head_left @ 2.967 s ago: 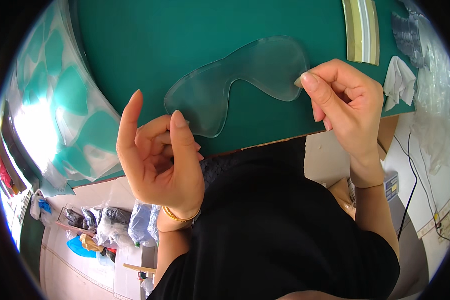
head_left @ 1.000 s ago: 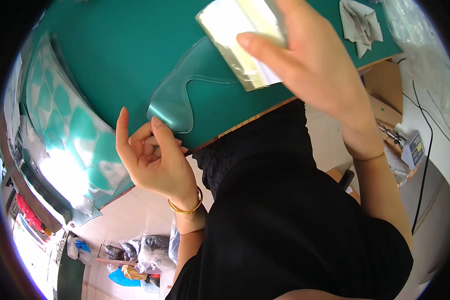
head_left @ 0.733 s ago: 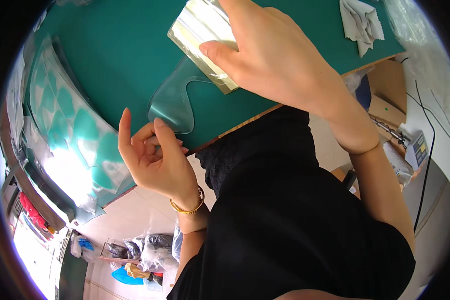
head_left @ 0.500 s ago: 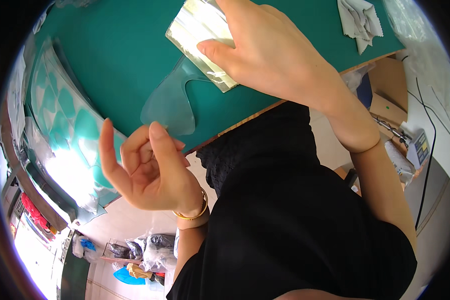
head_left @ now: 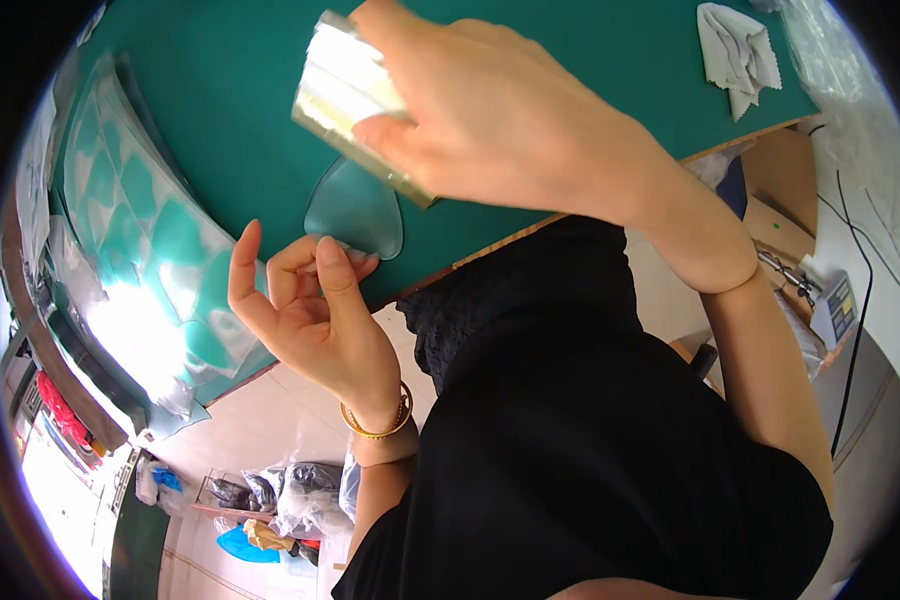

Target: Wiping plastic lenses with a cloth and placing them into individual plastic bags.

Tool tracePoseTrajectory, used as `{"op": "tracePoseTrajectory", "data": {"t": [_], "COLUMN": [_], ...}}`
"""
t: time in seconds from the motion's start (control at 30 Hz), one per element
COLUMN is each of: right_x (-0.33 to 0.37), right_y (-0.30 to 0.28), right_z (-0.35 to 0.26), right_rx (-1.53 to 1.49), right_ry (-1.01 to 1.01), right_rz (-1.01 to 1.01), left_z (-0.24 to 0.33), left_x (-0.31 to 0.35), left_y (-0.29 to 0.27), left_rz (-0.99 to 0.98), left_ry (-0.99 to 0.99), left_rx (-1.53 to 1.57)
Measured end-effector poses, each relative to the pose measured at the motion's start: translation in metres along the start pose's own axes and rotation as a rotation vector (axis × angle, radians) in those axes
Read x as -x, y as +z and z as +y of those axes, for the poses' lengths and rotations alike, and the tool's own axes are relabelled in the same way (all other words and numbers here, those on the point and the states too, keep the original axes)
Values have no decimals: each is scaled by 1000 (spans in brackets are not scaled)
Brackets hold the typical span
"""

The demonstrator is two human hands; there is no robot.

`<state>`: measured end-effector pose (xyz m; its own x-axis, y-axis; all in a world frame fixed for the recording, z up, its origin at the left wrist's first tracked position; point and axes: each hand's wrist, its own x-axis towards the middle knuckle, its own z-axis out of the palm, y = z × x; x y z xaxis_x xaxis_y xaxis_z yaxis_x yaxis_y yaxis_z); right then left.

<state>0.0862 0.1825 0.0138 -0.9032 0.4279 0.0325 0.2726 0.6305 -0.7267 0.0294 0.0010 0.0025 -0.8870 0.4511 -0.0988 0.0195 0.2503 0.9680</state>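
My right hand (head_left: 510, 110) grips a shiny, pale gold rectangular block (head_left: 345, 85) from above; its exact kind does not show. Partly under the block lies a clear, rounded lens-shaped film piece (head_left: 355, 210) on the green mat. My left hand (head_left: 315, 310) is at the film's near edge, its thumb and a bent finger pinching there while another finger points up. The block and my right hand hide the film's far part.
A clear sheet with several rounded cut-out shapes (head_left: 135, 215) lies along the table's left side. At the far right are a crumpled grey cloth (head_left: 740, 55) and clear plastic wrap (head_left: 850, 70). The wooden table edge (head_left: 510, 240) runs close to my body.
My right hand and the block have moved left and slightly nearer, covering more of the film. My left hand has shifted slightly right, and less of the film shows.
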Motion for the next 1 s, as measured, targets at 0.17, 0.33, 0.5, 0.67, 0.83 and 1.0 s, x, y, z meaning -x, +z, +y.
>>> {"op": "tracePoseTrajectory", "data": {"t": [0.17,0.33,0.5,0.67,0.83,1.0], "right_x": [-12,-20,-13,-15,-23,-14], "right_y": [5,-18,7,7,-11,11], "right_z": [-5,-12,-15,-16,-20,-17], "right_rx": [13,-75,35,-43,-66,-1], "right_ry": [-59,86,-18,-58,52,-10], "right_rz": [-137,-211,-127,-137,-249,-191], "left_z": [-2,-5,-6,-5,-2,0], "left_x": [2,5,5,6,11,13], "left_y": [-15,-18,-21,-22,-21,-26], "left_rz": [-18,-111,-166,-150,-149,-104], "left_ry": [-25,-12,2,-11,91,49], "left_rx": [62,92,85,39,-188,-316]}}
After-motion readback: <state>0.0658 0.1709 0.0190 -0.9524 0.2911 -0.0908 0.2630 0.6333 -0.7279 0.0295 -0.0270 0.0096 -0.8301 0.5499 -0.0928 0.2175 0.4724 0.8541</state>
